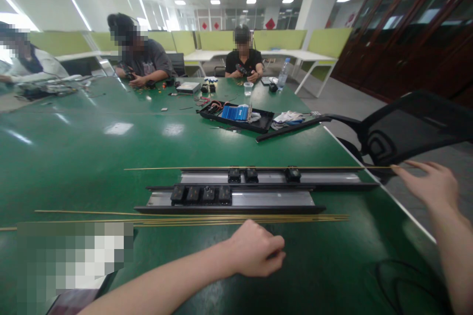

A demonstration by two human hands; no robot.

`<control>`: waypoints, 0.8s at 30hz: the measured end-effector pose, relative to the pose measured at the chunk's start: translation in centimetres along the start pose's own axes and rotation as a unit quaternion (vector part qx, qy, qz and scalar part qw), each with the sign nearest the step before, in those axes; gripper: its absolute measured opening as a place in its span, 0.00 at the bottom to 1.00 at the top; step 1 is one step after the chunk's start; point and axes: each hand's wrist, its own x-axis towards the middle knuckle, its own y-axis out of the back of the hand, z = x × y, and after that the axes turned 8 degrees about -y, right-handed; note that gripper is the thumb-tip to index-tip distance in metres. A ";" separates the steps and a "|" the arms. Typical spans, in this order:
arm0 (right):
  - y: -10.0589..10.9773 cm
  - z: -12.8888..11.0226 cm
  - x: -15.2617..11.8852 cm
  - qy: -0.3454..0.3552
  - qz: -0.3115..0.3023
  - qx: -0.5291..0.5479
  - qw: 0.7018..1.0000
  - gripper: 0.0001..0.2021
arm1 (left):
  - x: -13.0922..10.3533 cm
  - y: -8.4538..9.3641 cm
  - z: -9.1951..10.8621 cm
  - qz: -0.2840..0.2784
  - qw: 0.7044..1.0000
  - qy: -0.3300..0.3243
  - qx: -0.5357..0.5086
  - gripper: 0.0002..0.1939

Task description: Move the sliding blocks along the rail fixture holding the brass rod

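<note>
My right hand (430, 182), at the right table edge, pinches the end of a long thin brass-coloured rod (207, 168). The rod reaches left along the back edge of the farther metal channel (328, 178), which carries several black blocks, such as one black block (293, 174). A nearer metal channel (273, 199) holds a row of black blocks (192, 194). Loosely curled, my left hand (258, 248) is over the green table, just in front of several loose thin rods (244, 219); nothing shows in its fingers.
A black tray (264, 122) with a blue item and tools stands farther back, beside white gloves (288, 119) and a black strip (288, 129). A black mesh chair (414, 123) stands at right. Black cable (402, 266) lies front right. Several people sit across the green table (74, 157).
</note>
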 end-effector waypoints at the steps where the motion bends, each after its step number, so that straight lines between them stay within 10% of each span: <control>1: 0.0 0.1 0.0 -0.002 -0.001 0.001 1.000 0.38 | 0.0 0.0 0.0 0.000 1.000 0.000 0.000 0.11; 24: -0.3 1.4 -0.2 -0.032 0.004 0.060 0.998 0.36 | 0.1 0.0 -0.1 0.001 1.000 0.004 -0.005 0.11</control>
